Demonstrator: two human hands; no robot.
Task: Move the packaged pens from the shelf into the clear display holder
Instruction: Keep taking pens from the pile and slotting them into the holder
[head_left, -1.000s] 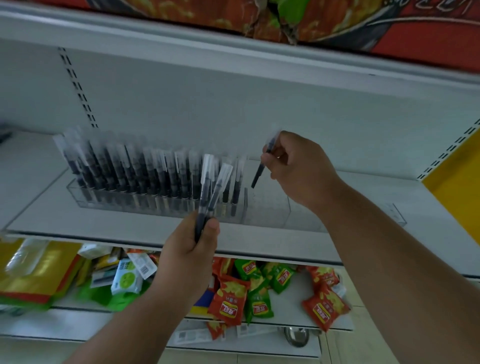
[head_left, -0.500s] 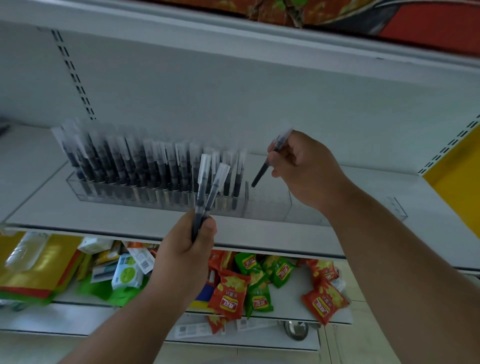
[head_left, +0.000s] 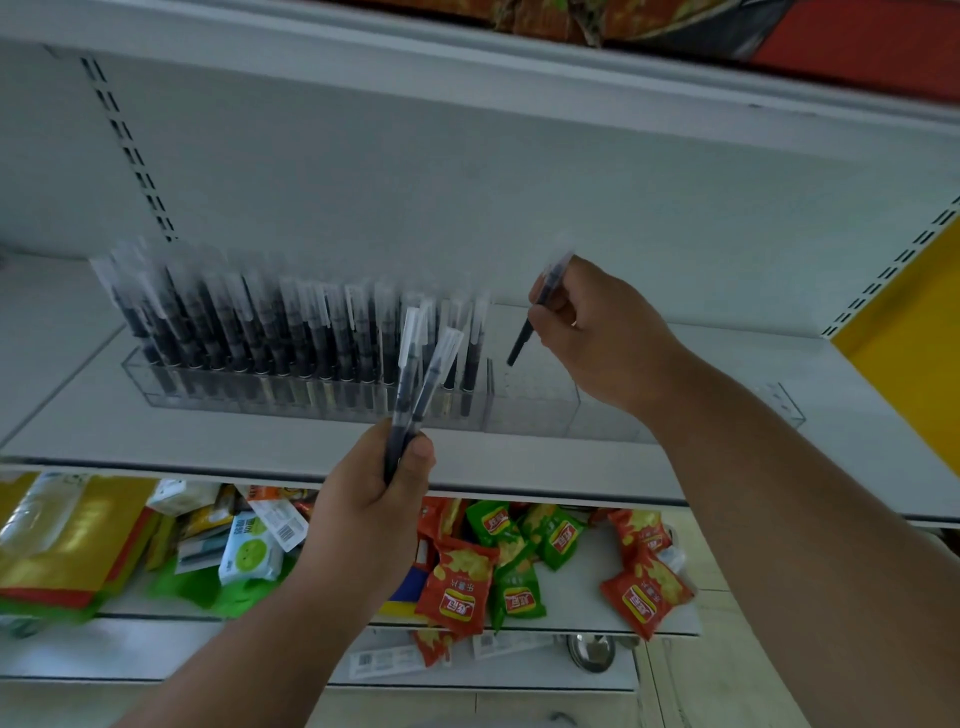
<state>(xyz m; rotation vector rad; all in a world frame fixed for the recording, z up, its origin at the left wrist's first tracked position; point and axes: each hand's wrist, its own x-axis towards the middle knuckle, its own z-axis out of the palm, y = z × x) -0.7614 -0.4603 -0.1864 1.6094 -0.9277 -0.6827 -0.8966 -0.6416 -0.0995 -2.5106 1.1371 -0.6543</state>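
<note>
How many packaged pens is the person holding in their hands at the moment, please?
3: two in the left hand, fanned pens in front of the clear display holder, and one pen in the right hand over its empty end.

Snacks and packets on the lower shelf

Red snack bags (head_left: 460, 587) and green snack bags (head_left: 519, 584) lie jumbled beside a white wipes pack (head_left: 250, 553); yellow packages (head_left: 67, 545) sit at the left, a yellow panel (head_left: 909, 332) stands far right.

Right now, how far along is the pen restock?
Mostly done: packaged pens fill the clear display holder from its left end to about the middle. In hand: the right hand holds one pen tip-down over the next empty section; the left hand grips two spare pens. Left: the holder's empty right sections.
</note>
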